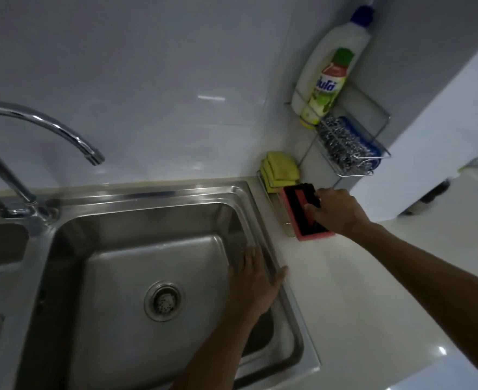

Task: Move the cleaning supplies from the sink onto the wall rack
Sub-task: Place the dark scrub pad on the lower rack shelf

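Right hand [336, 211] was closed over the black handle of a pink-and-black scrub pad [302, 212], fingers curled on top. The pad lay on the surface [344, 291] just beside the sink [136, 266], partly over a small clear tray [277, 209]. The top grip suited a straight lift toward the wall rack [353, 142] directly above it.

Left hand [253, 280] was spread flat on the sink's right rim, fingers draped over the inner wall, holding nothing. Likely a brace while the other arm reached.

The rack already carried a white dish-soap bottle [328, 71] standing in its upper tier and a steel wool scourer [342, 144] with something blue behind it in the lower basket. Little free room showed there.

Yellow sponges [280, 171] were stacked against the wall at the far end of the tray, below the rack. The basin itself looked bare apart from the drain strainer [163, 301]; the faucet [35, 130] arched over the left side.
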A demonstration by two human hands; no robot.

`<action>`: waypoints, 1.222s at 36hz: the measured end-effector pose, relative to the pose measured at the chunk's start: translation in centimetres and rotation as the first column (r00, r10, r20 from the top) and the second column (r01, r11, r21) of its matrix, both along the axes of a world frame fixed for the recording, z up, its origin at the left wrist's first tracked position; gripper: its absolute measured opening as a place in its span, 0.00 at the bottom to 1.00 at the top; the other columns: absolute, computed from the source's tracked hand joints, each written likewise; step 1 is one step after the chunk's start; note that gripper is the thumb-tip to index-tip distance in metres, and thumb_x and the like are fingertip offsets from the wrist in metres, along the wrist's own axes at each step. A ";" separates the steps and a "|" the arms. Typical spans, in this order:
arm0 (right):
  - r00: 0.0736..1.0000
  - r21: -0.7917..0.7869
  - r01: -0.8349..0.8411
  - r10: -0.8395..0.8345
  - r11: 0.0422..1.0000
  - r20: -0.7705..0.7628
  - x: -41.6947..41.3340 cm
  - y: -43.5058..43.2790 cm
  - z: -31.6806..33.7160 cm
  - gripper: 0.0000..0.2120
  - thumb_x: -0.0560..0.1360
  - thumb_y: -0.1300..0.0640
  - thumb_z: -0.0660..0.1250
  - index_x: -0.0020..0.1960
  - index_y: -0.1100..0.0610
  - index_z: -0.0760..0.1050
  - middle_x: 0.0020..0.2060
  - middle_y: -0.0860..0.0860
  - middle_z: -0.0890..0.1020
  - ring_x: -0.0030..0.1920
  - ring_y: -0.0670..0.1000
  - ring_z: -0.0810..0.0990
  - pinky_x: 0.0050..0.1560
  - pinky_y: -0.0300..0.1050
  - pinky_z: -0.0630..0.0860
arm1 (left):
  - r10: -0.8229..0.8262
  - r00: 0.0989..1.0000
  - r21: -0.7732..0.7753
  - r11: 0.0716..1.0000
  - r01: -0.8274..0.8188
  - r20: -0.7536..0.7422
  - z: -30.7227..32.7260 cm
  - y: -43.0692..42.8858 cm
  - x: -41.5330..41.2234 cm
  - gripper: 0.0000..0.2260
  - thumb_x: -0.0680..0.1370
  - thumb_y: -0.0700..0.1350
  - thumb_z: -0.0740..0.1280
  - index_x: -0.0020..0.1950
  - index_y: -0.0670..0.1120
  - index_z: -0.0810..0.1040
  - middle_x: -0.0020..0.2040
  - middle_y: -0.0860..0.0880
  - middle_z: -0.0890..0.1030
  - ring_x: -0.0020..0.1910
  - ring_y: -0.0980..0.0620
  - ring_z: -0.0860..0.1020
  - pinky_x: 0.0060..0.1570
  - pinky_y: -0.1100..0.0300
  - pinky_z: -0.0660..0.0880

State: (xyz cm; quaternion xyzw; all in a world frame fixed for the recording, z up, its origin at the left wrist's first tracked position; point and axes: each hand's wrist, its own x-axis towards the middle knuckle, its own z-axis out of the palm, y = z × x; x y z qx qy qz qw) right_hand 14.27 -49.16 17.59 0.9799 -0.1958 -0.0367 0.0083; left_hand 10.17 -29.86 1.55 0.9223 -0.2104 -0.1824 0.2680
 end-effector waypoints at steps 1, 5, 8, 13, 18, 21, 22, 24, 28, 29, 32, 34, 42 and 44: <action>1.000 0.001 0.006 -0.006 1.000 -0.006 0.3 -0.8 -0.2 0.21 0.77 0.42 0.65 0.56 0.60 0.77 0.51 0.63 0.83 0.53 0.64 0.82 0.45 0.49 0.75 | -0.001 1.000 -0.006 1.000 0.001 0.004 -0.2 -0.8 0.4 0.43 0.77 0.75 0.43 0.83 0.48 0.44 0.84 0.44 0.46 0.82 0.44 0.48 0.78 0.42 0.50; 0.999 0.017 0.010 -0.009 1.000 -0.048 1.4 -3.0 -1.6 0.19 0.76 0.42 0.65 0.54 0.59 0.77 0.50 0.61 0.83 0.50 0.63 0.82 0.41 0.46 0.72 | -0.007 0.999 0.065 0.998 0.004 0.046 -1.0 -2.9 1.4 0.41 0.76 0.73 0.42 0.83 0.50 0.42 0.83 0.42 0.43 0.82 0.40 0.48 0.77 0.39 0.55; 0.997 0.033 0.002 0.001 0.999 -0.079 2.0 -3.9 -2.5 0.18 0.76 0.43 0.65 0.55 0.58 0.77 0.49 0.60 0.83 0.50 0.62 0.82 0.41 0.46 0.71 | -0.036 0.997 0.102 0.994 0.029 0.067 -1.7 -3.3 1.4 0.42 0.74 0.73 0.38 0.82 0.50 0.37 0.82 0.41 0.37 0.81 0.37 0.44 0.78 0.38 0.53; 0.990 0.001 -0.057 0.057 0.998 -0.132 3.7 -5.2 -3.8 0.20 0.77 0.41 0.62 0.52 0.59 0.77 0.48 0.59 0.84 0.46 0.60 0.82 0.39 0.45 0.71 | -0.056 0.994 0.141 0.989 0.043 0.093 -2.8 -3.5 2.2 0.40 0.78 0.72 0.42 0.81 0.50 0.33 0.81 0.41 0.34 0.81 0.36 0.40 0.78 0.38 0.51; 0.978 -0.036 -0.093 0.085 0.995 -0.190 5.2 -5.9 -4.5 0.23 0.78 0.40 0.61 0.56 0.60 0.77 0.50 0.59 0.82 0.49 0.60 0.81 0.41 0.46 0.72 | -0.053 0.995 0.140 0.989 0.041 0.085 -3.1 -3.9 3.3 0.40 0.76 0.72 0.39 0.81 0.52 0.33 0.82 0.43 0.34 0.81 0.36 0.41 0.77 0.39 0.52; 0.976 -0.041 -0.086 0.077 0.995 -0.203 5.8 -6.2 -4.9 0.23 0.77 0.41 0.62 0.55 0.60 0.78 0.49 0.58 0.81 0.47 0.58 0.80 0.40 0.45 0.71 | -0.044 0.995 0.134 0.991 0.032 0.085 -3.4 -4.0 3.4 0.42 0.73 0.73 0.37 0.81 0.52 0.33 0.82 0.43 0.34 0.81 0.36 0.41 0.78 0.39 0.52; 0.977 -0.039 -0.084 0.074 0.996 -0.198 6.0 -6.3 -5.1 0.23 0.77 0.41 0.62 0.55 0.60 0.78 0.49 0.58 0.81 0.46 0.58 0.79 0.40 0.45 0.71 | -0.042 0.995 0.132 0.991 0.030 0.087 -3.4 -4.1 3.5 0.42 0.73 0.73 0.36 0.81 0.52 0.33 0.82 0.43 0.34 0.81 0.36 0.42 0.77 0.39 0.53; 0.982 -0.044 -0.074 0.065 0.996 -0.178 6.2 -6.5 -5.5 0.24 0.77 0.40 0.63 0.57 0.60 0.78 0.52 0.58 0.81 0.49 0.59 0.80 0.40 0.45 0.71 | -0.037 0.994 0.128 0.991 0.024 0.099 -3.4 -4.1 3.5 0.42 0.73 0.73 0.36 0.81 0.52 0.34 0.82 0.43 0.35 0.81 0.36 0.44 0.77 0.39 0.54; 0.988 -0.063 -0.063 0.053 0.996 -0.142 6.8 -6.2 -5.9 0.25 0.77 0.39 0.64 0.60 0.58 0.78 0.57 0.58 0.80 0.56 0.60 0.80 0.43 0.44 0.70 | -0.042 0.995 0.130 0.991 0.029 0.094 -3.4 -4.2 3.4 0.42 0.74 0.73 0.37 0.81 0.52 0.34 0.82 0.43 0.34 0.81 0.36 0.42 0.77 0.39 0.53; 0.989 -0.063 -0.063 0.054 0.996 -0.139 7.0 -6.1 -5.8 0.24 0.77 0.39 0.65 0.60 0.58 0.78 0.56 0.58 0.81 0.55 0.60 0.80 0.43 0.44 0.70 | -0.043 0.995 0.134 0.991 0.031 0.092 -3.4 -4.2 3.5 0.41 0.75 0.72 0.38 0.81 0.52 0.33 0.82 0.43 0.34 0.81 0.36 0.42 0.77 0.39 0.53; 0.990 -0.056 -0.055 0.047 0.997 -0.133 7.5 -5.7 -5.9 0.24 0.76 0.39 0.66 0.59 0.59 0.77 0.54 0.58 0.81 0.54 0.60 0.81 0.41 0.45 0.71 | -0.044 0.995 0.143 0.989 0.031 0.086 -3.7 -4.4 3.6 0.40 0.77 0.72 0.42 0.81 0.52 0.33 0.82 0.44 0.33 0.81 0.37 0.43 0.77 0.39 0.53; 0.992 -0.046 -0.039 0.034 0.998 -0.118 7.7 -5.4 -5.9 0.24 0.77 0.40 0.66 0.60 0.59 0.77 0.53 0.58 0.81 0.54 0.60 0.81 0.41 0.46 0.71 | -0.041 0.995 0.150 0.988 0.026 0.094 -3.9 -4.4 3.6 0.40 0.76 0.72 0.41 0.81 0.52 0.33 0.82 0.44 0.34 0.81 0.36 0.43 0.77 0.39 0.54; 0.993 0.021 0.012 -0.009 1.000 -0.115 7.4 -4.6 -7.1 0.24 0.76 0.43 0.70 0.62 0.59 0.77 0.52 0.59 0.82 0.54 0.61 0.82 0.44 0.47 0.74 | -0.038 0.994 0.148 0.989 0.023 0.099 -3.8 -4.3 3.5 0.42 0.73 0.74 0.34 0.81 0.53 0.33 0.82 0.44 0.34 0.81 0.36 0.42 0.77 0.39 0.53; 0.992 0.048 0.044 -0.038 0.998 -0.120 7.1 -4.5 -7.6 0.23 0.76 0.44 0.70 0.63 0.60 0.77 0.53 0.59 0.83 0.55 0.60 0.82 0.45 0.46 0.74 | -0.037 0.995 0.149 0.989 0.023 0.094 -3.6 -4.4 3.5 0.43 0.71 0.74 0.32 0.81 0.53 0.34 0.82 0.44 0.34 0.81 0.36 0.42 0.77 0.39 0.53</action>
